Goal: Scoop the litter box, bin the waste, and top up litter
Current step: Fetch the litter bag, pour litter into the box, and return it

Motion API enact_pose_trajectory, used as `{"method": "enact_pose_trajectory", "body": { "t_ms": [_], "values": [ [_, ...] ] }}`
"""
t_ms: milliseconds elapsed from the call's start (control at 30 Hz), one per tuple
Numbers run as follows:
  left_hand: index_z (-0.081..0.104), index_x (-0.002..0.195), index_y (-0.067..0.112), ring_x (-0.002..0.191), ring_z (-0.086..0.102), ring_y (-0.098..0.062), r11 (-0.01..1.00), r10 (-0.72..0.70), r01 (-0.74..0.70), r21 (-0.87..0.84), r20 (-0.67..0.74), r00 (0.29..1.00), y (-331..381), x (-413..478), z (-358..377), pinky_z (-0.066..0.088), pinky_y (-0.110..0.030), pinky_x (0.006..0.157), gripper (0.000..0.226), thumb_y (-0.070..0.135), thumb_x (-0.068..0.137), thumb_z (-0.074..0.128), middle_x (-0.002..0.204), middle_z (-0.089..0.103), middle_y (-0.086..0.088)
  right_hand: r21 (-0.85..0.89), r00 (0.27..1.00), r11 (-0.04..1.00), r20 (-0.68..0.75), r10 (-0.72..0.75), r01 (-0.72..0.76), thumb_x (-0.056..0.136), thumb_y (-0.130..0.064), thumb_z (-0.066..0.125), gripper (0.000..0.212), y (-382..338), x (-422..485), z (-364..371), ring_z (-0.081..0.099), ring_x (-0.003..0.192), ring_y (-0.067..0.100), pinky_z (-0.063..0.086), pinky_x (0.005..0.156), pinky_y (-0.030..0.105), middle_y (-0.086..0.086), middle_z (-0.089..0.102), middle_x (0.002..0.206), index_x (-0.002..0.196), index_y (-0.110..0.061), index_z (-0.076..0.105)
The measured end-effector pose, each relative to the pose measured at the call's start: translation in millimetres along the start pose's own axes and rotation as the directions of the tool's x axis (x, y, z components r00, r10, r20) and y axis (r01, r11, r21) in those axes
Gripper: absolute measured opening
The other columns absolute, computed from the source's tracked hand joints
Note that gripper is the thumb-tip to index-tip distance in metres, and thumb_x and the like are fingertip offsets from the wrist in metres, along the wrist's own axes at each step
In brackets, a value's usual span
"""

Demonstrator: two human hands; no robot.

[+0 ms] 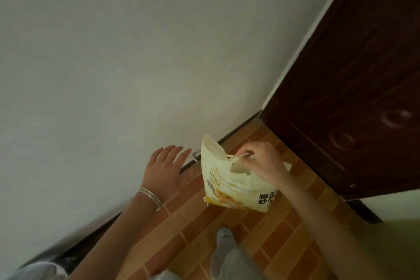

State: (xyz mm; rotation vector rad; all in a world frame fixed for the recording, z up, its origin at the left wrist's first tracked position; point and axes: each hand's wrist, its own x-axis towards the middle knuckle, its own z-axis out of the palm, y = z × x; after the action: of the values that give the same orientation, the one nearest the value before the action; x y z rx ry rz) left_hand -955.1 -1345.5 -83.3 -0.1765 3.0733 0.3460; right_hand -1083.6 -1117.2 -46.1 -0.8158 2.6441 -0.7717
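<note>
From the head camera, looking down: the litter bag (236,184) hangs in front of the person, a pale yellow pouch of thin, crinkled plastic with a punched-out grip hole, a printed cat face and bold black characters near its bottom edge. Its top flap stands up in a stiff curved point. The right hand (261,161) is clenched round the stretched, stringy strip of plastic above the grip hole, fingers curled tight, holding the bag by it. I cannot tell whether the bag's base touches the ground.

To the left of the bag, close but apart from it, the left hand (166,168) is spread flat and relaxed, holding nothing; thin silver bangles (151,198) ring its wrist. Between its fingertips and the bag sits a small metal fitting (195,157) on the dark baseboard (238,128).

Behind and left of the bag rises a smooth, matte white wall (113,52). To the bag's right stands a dark reddish-brown door (363,75) with raised ring mouldings. Beneath the bag runs a floor (272,245) of orange-brown brick-pattern tiles with pale grout, and below it a grey foot (223,237).
</note>
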Motion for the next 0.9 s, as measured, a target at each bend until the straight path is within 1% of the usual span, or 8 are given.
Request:
{"method": "enact_pose_trajectory", "body": {
  "t_ms": [67,233,300,400,533,667,767,900],
  "values": [
    [0.062,0.123,0.02,0.109,0.061,-0.029,0.998,-0.059,0.059,-0.005,0.02,0.998,10.9,11.9,13.6,0.048,-0.046,0.093,0.057,0.053,0.09,0.028,0.118,0.065,-0.005,-0.007,0.998,0.999,0.055,-0.036,0.037,0.078,-0.012,0.067,0.011,25.4,16.4,5.7,0.062,0.071,0.004,0.051,0.063,0.021,-0.01,0.069,0.08,0.083,-0.02,0.072],
    [0.061,0.122,0.019,0.106,0.062,-0.029,0.986,-0.166,0.167,-0.023,0.04,0.985,25.9,35.8,60.9,0.05,-0.047,0.089,0.058,0.052,0.092,0.024,0.117,0.065,-0.006,0.002,0.981,0.996,0.169,-0.09,0.091,0.079,-0.019,0.069,0.005,86.0,53.9,45.2,0.061,0.073,0.002,0.054,0.066,0.027,-0.011,0.068,0.08,0.084,-0.021,0.071],
    [0.06,0.123,0.019,0.107,0.062,-0.029,0.979,-0.199,0.201,-0.038,0.049,0.979,27.9,43.7,85.3,0.05,-0.046,0.089,0.055,0.049,0.085,0.033,0.118,0.064,-0.005,-0.03,0.975,0.995,0.206,-0.083,0.091,0.08,-0.02,0.069,0.005,108.5,70.4,64.9,0.061,0.076,0.003,0.05,0.064,0.019,-0.01,0.069,0.083,0.085,-0.022,0.07],
    [0.059,0.125,0.019,0.107,0.061,-0.026,0.98,-0.194,0.196,-0.044,0.052,0.98,23.3,58.5,130.4,0.05,-0.044,0.089,0.057,0.046,0.079,0.039,0.119,0.063,-0.004,-0.048,0.973,0.995,0.222,-0.071,0.084,0.081,-0.02,0.069,0.004,146.5,94.6,106.4,0.061,0.078,0.002,0.034,0.059,0.005,-0.011,0.07,0.087,0.084,-0.022,0.07],
    [0.059,0.124,0.019,0.106,0.061,-0.023,0.981,-0.173,0.178,-0.072,0.066,0.983,12.2,87.4,207.5,0.049,-0.04,0.09,0.055,0.046,0.079,0.041,0.118,0.063,0.0,-0.08,0.971,0.994,0.232,-0.049,0.069,0.081,-0.022,0.069,0.007,204.4,127.9,173.5,0.056,0.076,-0.002,0.027,0.059,0.002,-0.011,0.07,0.089,0.088,-0.022,0.071],
    [0.057,0.123,0.021,0.102,0.063,-0.022,0.983,-0.159,0.164,-0.077,0.07,0.985,-3.0,110.2,304.5,0.05,-0.039,0.087,0.054,0.047,0.078,0.043,0.115,0.064,0.0,-0.124,0.966,0.988,0.254,-0.052,0.086,0.082,-0.024,0.067,0.008,268.5,167.2,249.7,0.058,0.079,0.0,0.03,0.061,0.004,-0.012,0.068,0.091,0.09,-0.024,0.069],
    [0.058,0.121,0.02,0.102,0.063,-0.024,0.981,-0.181,0.186,-0.051,0.082,0.98,-15.2,124.9,369.7,0.052,-0.04,0.085,0.055,0.049,0.078,0.041,0.114,0.065,-0.002,-0.127,0.965,0.99,0.26,-0.024,0.059,0.083,-0.022,0.067,0.008,312.4,186.4,303.2,0.055,0.073,0.0,0.033,0.058,0.007,-0.009,0.068,0.092,0.09,-0.021,0.068],
    [0.06,0.121,0.02,0.103,0.063,-0.025,0.975,-0.217,0.22,-0.014,0.132,0.967,-29.5,140.0,435.5,0.052,-0.043,0.084,0.057,0.05,0.078,0.038,0.115,0.065,-0.003,-0.042,0.987,0.998,0.156,0.044,-0.038,0.084,-0.019,0.065,0.006,356.9,207.5,351.5,0.06,0.077,0.006,0.042,0.06,0.015,-0.004,0.069,0.088,0.089,-0.018,0.068]
  ]
}}
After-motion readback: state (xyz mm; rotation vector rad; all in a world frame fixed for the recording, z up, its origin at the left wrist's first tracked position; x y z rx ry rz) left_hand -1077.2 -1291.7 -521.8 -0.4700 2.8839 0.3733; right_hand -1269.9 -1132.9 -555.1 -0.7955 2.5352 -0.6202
